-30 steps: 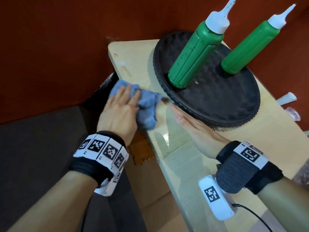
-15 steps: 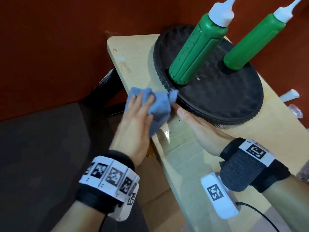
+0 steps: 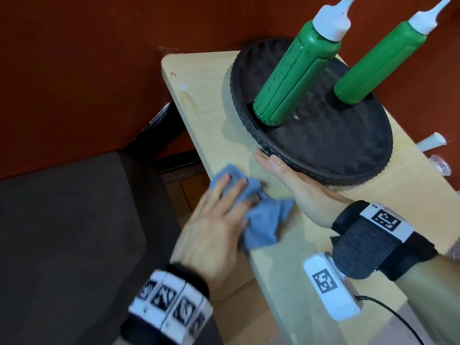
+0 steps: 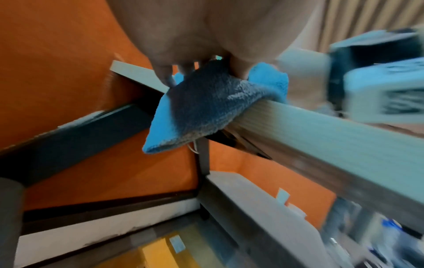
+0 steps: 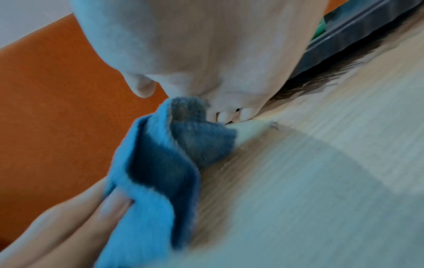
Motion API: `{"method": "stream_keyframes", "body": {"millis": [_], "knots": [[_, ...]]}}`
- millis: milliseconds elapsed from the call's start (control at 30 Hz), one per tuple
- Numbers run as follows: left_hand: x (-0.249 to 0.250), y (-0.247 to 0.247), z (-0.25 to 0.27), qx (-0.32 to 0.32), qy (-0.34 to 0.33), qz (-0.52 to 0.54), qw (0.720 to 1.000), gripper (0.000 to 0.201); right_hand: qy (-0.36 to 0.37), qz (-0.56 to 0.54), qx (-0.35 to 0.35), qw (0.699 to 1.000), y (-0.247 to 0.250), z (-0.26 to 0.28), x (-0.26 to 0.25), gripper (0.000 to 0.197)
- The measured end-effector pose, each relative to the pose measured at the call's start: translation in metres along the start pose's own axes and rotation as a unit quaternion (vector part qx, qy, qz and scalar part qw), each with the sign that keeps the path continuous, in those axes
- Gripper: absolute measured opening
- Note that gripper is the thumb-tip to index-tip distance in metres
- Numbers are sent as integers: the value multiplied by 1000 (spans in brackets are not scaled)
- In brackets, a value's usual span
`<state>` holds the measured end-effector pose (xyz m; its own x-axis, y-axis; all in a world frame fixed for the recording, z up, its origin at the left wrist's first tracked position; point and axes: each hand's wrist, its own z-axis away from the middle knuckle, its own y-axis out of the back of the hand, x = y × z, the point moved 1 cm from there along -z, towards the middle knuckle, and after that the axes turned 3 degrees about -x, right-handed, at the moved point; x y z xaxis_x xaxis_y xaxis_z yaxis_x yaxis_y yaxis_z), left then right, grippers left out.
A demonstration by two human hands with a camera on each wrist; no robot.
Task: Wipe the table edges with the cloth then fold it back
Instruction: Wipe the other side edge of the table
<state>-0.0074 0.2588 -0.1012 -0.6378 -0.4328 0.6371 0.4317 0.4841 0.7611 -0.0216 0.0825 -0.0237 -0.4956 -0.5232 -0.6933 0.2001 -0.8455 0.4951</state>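
Note:
A blue cloth [image 3: 263,220] lies bunched over the left edge of the light wooden table [image 3: 211,95]. My left hand [image 3: 219,220] presses down on it with straight, spread fingers. In the left wrist view the cloth [image 4: 206,108] drapes over the table edge [image 4: 321,137] and hangs below it. My right hand [image 3: 293,185] rests flat and open on the tabletop, its side against the black tray [image 3: 336,150]. The right wrist view shows the cloth [image 5: 160,172] just beside the right hand [image 5: 206,45], with the left fingers [image 5: 80,217] on it.
Two green squeeze bottles [image 3: 293,78] [image 3: 378,63] with white nozzles stand on the round black tray. A red wall closes the back and left. A dark seat [image 3: 62,232] sits left of the table. Small clear items [image 3: 430,143] lie at the right edge.
My left hand has slid the cloth along the table's left edge from the far end toward me. The right hand has stayed flat beside the tray.

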Motion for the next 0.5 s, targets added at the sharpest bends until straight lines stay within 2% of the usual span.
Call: {"method": "stream_keyframes", "body": {"millis": [67, 133, 233, 300, 400, 500], "knots": [[-4, 5, -13, 20, 55, 55, 997, 47, 1, 5, 0, 1000, 0, 1, 0, 51], [4, 1, -2, 16, 26, 91, 995, 44, 5, -5, 3, 1000, 1, 1, 0, 52], [15, -7, 28, -41, -46, 83, 995, 38, 2, -11, 2, 1000, 0, 1, 1, 53], [6, -6, 24, -39, -50, 74, 995, 38, 3, 5, 7, 1000, -1, 1, 0, 55], [-2, -1, 2, 3, -26, 61, 998, 41, 4, 11, 16, 1000, -2, 1, 0, 61], [6, -6, 11, -4, -27, 69, 997, 40, 8, 17, 11, 1000, -3, 0, 1, 64]]}}
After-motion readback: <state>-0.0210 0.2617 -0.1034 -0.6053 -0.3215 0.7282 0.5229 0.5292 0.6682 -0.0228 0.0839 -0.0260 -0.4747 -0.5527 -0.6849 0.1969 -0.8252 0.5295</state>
